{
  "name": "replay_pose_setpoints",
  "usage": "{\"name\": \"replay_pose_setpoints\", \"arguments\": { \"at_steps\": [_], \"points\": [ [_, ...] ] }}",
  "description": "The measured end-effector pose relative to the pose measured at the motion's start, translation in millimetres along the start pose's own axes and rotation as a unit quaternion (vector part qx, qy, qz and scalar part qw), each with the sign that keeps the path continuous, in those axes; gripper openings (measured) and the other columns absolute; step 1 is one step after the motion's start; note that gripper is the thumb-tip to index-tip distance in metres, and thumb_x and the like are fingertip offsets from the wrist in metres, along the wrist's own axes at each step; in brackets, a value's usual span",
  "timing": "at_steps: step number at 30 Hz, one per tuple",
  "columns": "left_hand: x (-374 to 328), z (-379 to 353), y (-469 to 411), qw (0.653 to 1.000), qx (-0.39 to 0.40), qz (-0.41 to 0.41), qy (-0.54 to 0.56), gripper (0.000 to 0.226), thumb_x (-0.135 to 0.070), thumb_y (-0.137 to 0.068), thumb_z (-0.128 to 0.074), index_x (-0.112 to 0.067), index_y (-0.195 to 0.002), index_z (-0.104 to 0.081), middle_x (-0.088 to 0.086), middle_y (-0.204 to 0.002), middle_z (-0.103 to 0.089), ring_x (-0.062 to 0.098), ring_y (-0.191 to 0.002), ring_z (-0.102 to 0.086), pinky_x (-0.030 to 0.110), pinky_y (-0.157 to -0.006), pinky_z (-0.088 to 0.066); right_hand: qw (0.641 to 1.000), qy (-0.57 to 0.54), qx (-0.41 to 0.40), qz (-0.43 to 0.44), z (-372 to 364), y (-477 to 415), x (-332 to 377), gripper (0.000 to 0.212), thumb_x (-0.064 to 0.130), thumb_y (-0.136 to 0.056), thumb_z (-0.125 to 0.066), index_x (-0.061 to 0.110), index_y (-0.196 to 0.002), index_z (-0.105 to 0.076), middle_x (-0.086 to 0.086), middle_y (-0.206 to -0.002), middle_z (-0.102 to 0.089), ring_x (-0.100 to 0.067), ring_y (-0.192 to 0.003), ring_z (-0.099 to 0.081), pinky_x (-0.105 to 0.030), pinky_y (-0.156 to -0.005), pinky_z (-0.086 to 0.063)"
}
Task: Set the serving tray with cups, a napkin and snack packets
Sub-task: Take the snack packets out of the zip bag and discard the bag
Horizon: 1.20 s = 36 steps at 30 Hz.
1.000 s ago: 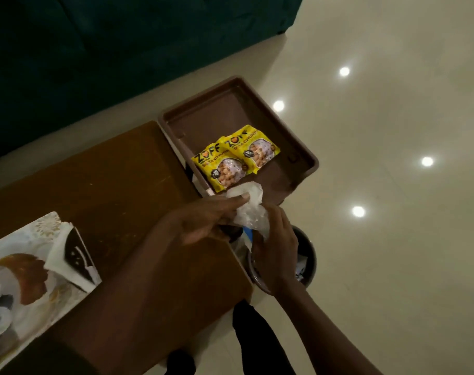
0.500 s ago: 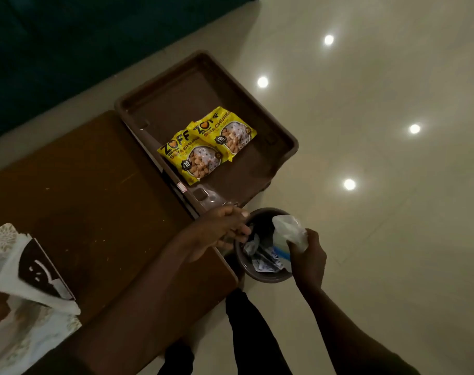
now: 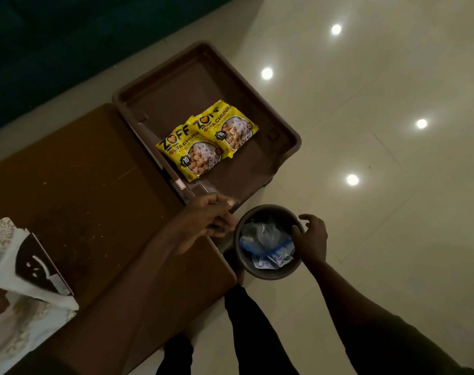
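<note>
A brown serving tray (image 3: 284, 139) sits at the far right end of the wooden table (image 3: 81, 185), partly overhanging it. Two yellow snack packets (image 3: 207, 140) lie side by side in the tray. A clear plastic wrapper (image 3: 261, 235) lies on top of the rubbish inside a round dark bin (image 3: 268, 273) on the floor. My right hand (image 3: 311, 238) hovers over the bin's right rim, fingers spread and empty. My left hand (image 3: 210, 213) rests at the tray's near corner, fingers curled at the tray's edge; whether it grips the edge I cannot tell. No cups in view.
A patterned paper and a white-and-black folded napkin-like sheet (image 3: 27, 266) lie at the table's near left. A dark sofa (image 3: 68, 36) runs along the back. My legs (image 3: 246, 334) stand between table and bin. Glossy floor tiles (image 3: 392, 212) spread to the right.
My right hand carried the plastic wrapper from beside the tray over the bin and let it go; the wrapper now lies in the bin. My left hand stayed near the tray corner.
</note>
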<state>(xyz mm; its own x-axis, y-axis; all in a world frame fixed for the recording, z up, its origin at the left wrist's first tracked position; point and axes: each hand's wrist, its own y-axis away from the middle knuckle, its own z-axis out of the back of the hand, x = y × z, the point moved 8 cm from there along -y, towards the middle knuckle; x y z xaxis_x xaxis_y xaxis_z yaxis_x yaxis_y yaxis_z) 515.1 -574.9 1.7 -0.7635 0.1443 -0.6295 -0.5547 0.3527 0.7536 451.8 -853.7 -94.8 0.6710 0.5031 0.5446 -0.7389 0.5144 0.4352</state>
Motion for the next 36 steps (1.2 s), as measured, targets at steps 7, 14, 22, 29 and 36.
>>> {"name": "replay_pose_setpoints", "arguments": {
  "at_steps": [7,14,22,29,36],
  "points": [
    [-25.3,32.1,0.9,0.985,-0.115,-0.078,0.105,0.011,-0.020,-0.092,-0.060,-0.012,-0.100,-0.062,0.003,-0.070,-0.065,0.016,-0.063,-0.066,0.028,-0.058,-0.055,0.983,-0.030,-0.081,0.159,27.5,-15.9,111.8,0.022,0.007,-0.087,-0.056,0.014,-0.108,-0.061,-0.004,-0.112,-0.062,-0.012,-0.084,-0.059,-0.026,-0.070,-0.048],
    [-33.8,66.1,1.5,0.950,-0.243,-0.084,0.176,0.011,-0.010,-0.092,-0.058,-0.015,-0.102,-0.060,0.004,-0.081,-0.064,0.014,-0.067,-0.062,0.029,-0.065,-0.051,0.938,-0.077,-0.096,0.325,32.8,-13.7,229.1,0.018,0.000,-0.081,-0.057,0.011,-0.094,-0.064,0.001,-0.098,-0.065,-0.023,-0.086,-0.062,-0.041,-0.072,-0.054],
    [-46.4,91.1,-12.9,0.906,-0.333,-0.076,0.250,0.030,-0.012,-0.090,-0.063,-0.009,-0.118,-0.052,0.013,-0.116,-0.056,0.021,-0.099,-0.058,0.034,-0.076,-0.053,0.941,-0.055,0.014,0.334,2.7,-50.7,301.0,0.022,0.007,-0.081,-0.055,0.015,-0.099,-0.066,0.002,-0.097,-0.068,-0.012,-0.086,-0.062,0.000,-0.067,-0.036],
    [-49.3,88.3,-49.6,0.882,-0.389,-0.022,0.267,0.048,-0.028,-0.093,-0.059,-0.013,-0.135,-0.043,0.010,-0.135,-0.052,0.025,-0.111,-0.057,0.036,-0.085,-0.053,0.951,0.098,0.161,0.246,-46.4,-104.8,316.6,0.045,0.025,-0.084,-0.068,0.012,-0.125,-0.057,-0.008,-0.121,-0.065,-0.024,-0.110,-0.060,-0.024,-0.078,-0.039],
    [-61.7,91.3,-65.5,0.865,-0.471,0.003,0.173,0.066,-0.029,-0.088,-0.065,-0.008,-0.142,-0.034,0.016,-0.146,-0.042,0.034,-0.129,-0.048,0.045,-0.105,-0.044,0.940,0.159,0.205,0.220,-64.7,-124.2,312.0,0.057,0.032,-0.082,-0.071,0.007,-0.129,-0.051,-0.015,-0.124,-0.062,-0.021,-0.096,-0.055,-0.020,-0.052,-0.028]
  ]
}}
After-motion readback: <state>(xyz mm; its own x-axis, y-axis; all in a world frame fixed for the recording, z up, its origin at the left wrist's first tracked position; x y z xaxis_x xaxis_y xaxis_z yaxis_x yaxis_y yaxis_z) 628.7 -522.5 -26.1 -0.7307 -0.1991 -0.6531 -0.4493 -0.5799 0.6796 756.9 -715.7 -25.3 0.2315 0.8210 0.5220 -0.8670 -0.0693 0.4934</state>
